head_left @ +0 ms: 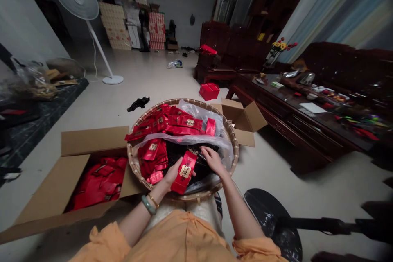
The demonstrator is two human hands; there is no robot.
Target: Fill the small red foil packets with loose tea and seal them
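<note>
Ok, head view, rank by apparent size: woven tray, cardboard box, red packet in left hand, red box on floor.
Cardboard box and woven tray: too alike to rank, both close to camera.
Then red packet.
Then red floor box, smallest, though farthest away.

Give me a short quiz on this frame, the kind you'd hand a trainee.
1. Which hand holds the red packet with the gold label?
2. True or false: the green bangle is on the right wrist.
3. What colour are the bags in the cardboard box beside the round woven tray?

Key:
1. The left hand.
2. False: it is on the left wrist.
3. Red.
</note>
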